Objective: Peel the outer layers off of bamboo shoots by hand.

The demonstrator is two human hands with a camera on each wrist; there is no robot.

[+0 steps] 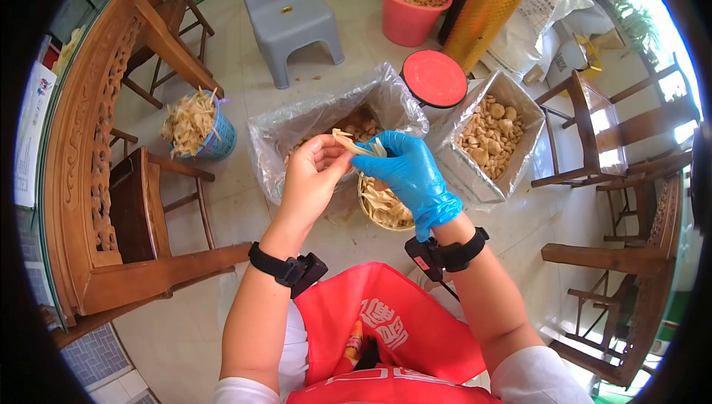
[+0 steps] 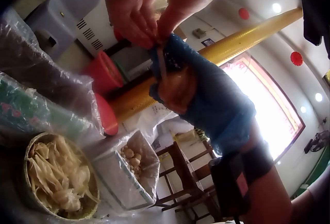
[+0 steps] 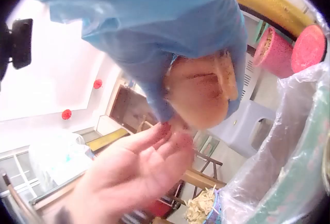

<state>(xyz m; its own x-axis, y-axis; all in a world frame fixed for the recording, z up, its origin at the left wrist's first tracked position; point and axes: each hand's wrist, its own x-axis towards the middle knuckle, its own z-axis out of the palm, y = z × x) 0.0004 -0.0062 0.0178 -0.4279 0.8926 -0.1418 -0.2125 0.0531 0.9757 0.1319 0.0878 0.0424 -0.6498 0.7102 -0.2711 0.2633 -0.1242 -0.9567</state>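
Note:
In the head view, my bare left hand (image 1: 317, 170) pinches the end of a pale, thin strip (image 1: 348, 142) between thumb and fingers. My right hand (image 1: 409, 174), in a blue glove, meets it from the other side. The glove curls round a smooth, rounded, orange-brown piece (image 3: 201, 98), clearest in the right wrist view; its exact kind I cannot tell. Fingertips of both hands come close together at this piece. Below them stands a round basket heaped with pale, papery peelings (image 1: 387, 206), partly covered by the gloved hand.
A plastic-lined box (image 1: 271, 133) lies beyond the hands. Right of it, another lined box (image 1: 463, 174) holds brownish chunks. A blue bucket (image 1: 220, 137) of peelings stands left. Around are a red-lidded container (image 1: 434, 78), a pink bucket (image 1: 408, 22), a grey chair (image 1: 289, 22) and wooden furniture.

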